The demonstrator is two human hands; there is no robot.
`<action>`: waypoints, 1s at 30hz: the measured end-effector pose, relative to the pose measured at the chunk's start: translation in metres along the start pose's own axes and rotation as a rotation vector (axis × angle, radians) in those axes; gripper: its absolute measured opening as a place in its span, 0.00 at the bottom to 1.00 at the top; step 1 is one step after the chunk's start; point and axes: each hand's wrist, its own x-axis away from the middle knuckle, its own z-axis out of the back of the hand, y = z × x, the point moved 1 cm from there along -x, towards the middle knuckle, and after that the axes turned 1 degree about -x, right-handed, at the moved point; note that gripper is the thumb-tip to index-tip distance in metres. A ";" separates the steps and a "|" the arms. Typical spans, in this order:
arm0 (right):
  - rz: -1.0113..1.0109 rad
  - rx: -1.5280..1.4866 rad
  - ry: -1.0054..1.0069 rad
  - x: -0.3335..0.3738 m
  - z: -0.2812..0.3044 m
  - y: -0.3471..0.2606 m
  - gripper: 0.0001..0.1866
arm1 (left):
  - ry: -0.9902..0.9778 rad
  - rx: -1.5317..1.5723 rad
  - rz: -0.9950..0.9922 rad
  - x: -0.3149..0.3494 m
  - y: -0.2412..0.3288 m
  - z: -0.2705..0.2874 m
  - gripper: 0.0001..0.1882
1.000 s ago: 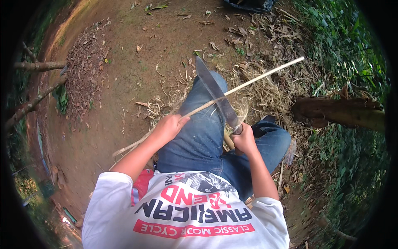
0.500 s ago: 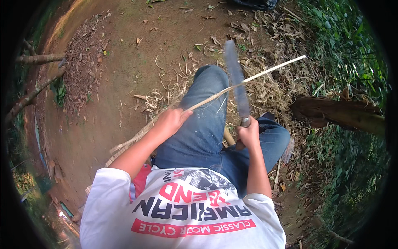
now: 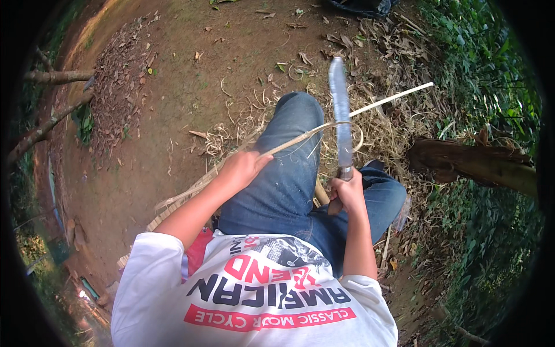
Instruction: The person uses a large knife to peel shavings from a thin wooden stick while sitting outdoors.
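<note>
My right hand (image 3: 347,192) is closed round the wooden handle of a machete (image 3: 342,110), whose long blade points away from me. My left hand (image 3: 243,170) rests by my bent left knee and grips a thin pale bamboo strip (image 3: 300,137). From that hand the strip slants up to the right, over the knee and across the blade, its far end sticking out past the machete. A curled shaving (image 3: 360,137) hangs off the strip just right of the blade. Behind my left hand, more strip trails back beside my forearm.
Curly shavings (image 3: 378,124) lie heaped on the ground beyond my legs. To the right a thick log (image 3: 462,162) lies near leafy plants (image 3: 491,87). Bare branches (image 3: 58,78) stand at the far left, and a dark plastic bag (image 3: 364,7) is at the top.
The machete blade has swung a little to the right along the bamboo strip. A curled shaving now shows beside the blade. My left hand has barely moved.
</note>
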 end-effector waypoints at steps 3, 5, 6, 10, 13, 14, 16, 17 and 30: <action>0.188 0.295 0.080 0.004 0.001 0.000 0.07 | -0.039 -0.021 0.020 0.002 -0.004 -0.003 0.31; 0.192 0.317 -0.008 0.005 0.004 -0.003 0.08 | -0.051 -0.025 0.018 0.000 -0.004 0.000 0.31; 0.191 0.332 -0.053 0.007 0.005 -0.004 0.08 | -0.043 -0.015 0.006 0.001 -0.004 0.002 0.31; -0.295 -0.129 -0.429 0.000 0.015 -0.009 0.09 | 0.023 0.105 -0.037 -0.001 -0.010 -0.003 0.31; -0.136 -0.014 -0.128 0.007 0.006 -0.013 0.10 | -0.040 0.010 0.017 0.002 0.000 0.000 0.30; -0.077 -0.013 -0.046 0.001 0.008 -0.010 0.10 | -0.029 0.017 0.011 0.000 -0.001 0.000 0.29; 0.070 0.031 0.093 -0.005 0.006 0.002 0.08 | -0.015 0.030 -0.011 -0.003 -0.003 -0.002 0.28; 0.152 0.102 0.169 -0.007 0.002 0.007 0.07 | -0.026 0.028 0.002 -0.001 -0.002 -0.002 0.28; 0.205 0.386 0.147 0.001 0.018 0.003 0.11 | -0.052 0.033 0.017 0.001 0.000 0.004 0.30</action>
